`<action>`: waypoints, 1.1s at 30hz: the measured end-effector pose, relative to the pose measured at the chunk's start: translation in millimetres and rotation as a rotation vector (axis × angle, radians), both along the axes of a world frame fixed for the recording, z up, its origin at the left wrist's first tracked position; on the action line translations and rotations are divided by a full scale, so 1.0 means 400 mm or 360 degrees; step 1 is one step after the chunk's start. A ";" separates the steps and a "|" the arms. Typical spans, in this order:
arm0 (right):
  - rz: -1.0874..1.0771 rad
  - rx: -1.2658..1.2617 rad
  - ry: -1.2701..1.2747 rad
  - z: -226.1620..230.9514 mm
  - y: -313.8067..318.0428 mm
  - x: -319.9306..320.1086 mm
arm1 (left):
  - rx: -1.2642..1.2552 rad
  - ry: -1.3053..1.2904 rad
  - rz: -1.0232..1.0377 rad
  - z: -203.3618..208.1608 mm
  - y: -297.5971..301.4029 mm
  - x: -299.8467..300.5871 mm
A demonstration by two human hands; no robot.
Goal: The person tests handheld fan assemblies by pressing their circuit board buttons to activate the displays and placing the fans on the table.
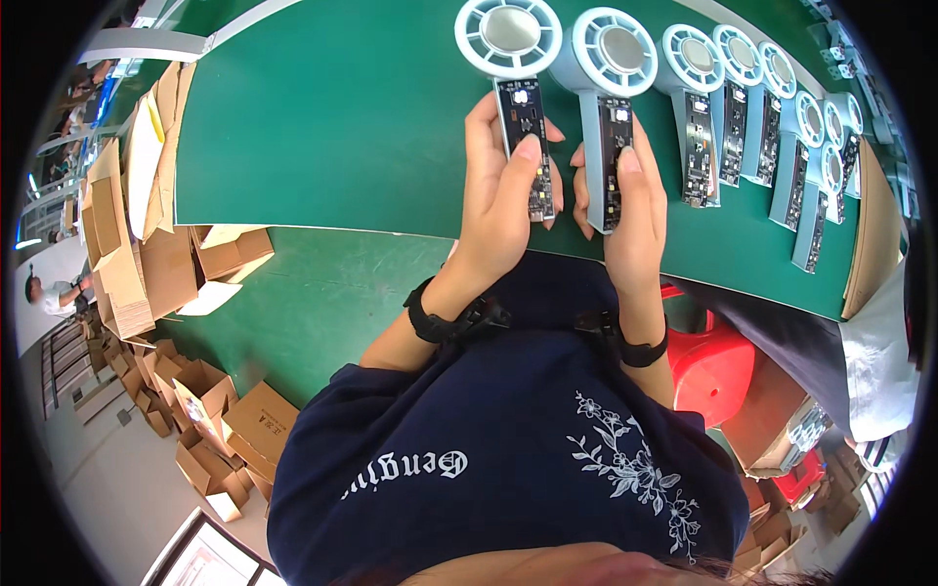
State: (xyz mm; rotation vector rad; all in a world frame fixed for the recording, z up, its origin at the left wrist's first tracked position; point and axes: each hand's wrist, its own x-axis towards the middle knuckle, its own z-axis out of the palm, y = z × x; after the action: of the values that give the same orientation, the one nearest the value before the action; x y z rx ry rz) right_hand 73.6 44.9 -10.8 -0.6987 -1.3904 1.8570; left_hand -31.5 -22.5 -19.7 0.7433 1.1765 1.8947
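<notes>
My left hand (pixel 496 217) is wrapped round the handle of a light blue handheld fan (pixel 521 98). Its thumb presses on the dark circuit board exposed along the handle. A second handheld fan (pixel 592 107) of the same kind is in my right hand (pixel 635 220), thumb likewise on the bare board. Both fans stand side by side with their round, spoked heads away from me, and a white light glows near the top of each board. To their right, several more such fans (pixel 696 107) lie in a group on the green table (pixel 322 127), boards facing up.
Cardboard (pixel 865 230) stands along the table's right edge. Open cardboard boxes (pixel 166 264) sit beyond the left edge, with more boxes (pixel 259 425) on the floor. A red stool (pixel 711 376) stands by my right side, near another person's light clothing (pixel 879 361).
</notes>
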 end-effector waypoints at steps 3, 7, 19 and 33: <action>-0.0034 0.0082 -0.0001 -0.004 -0.007 -0.006 | -0.0011 -0.0020 0.0003 -0.002 0.000 -0.002; -0.0001 0.0055 0.0032 -0.008 -0.005 0.003 | -0.0037 -0.0020 -0.0014 -0.001 -0.002 -0.002; -0.0071 0.0163 0.0019 -0.008 -0.009 -0.007 | -0.0066 0.0080 0.0008 -0.003 0.003 0.001; -0.0098 0.0104 -0.0027 -0.009 -0.007 -0.007 | -0.0138 -0.0008 -0.0035 0.005 0.007 0.000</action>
State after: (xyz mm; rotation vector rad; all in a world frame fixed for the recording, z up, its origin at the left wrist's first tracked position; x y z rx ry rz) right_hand 70.6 42.1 -14.3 -0.7180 -1.4180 1.7538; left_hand -31.6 -19.8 -17.9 0.7010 1.2345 1.8145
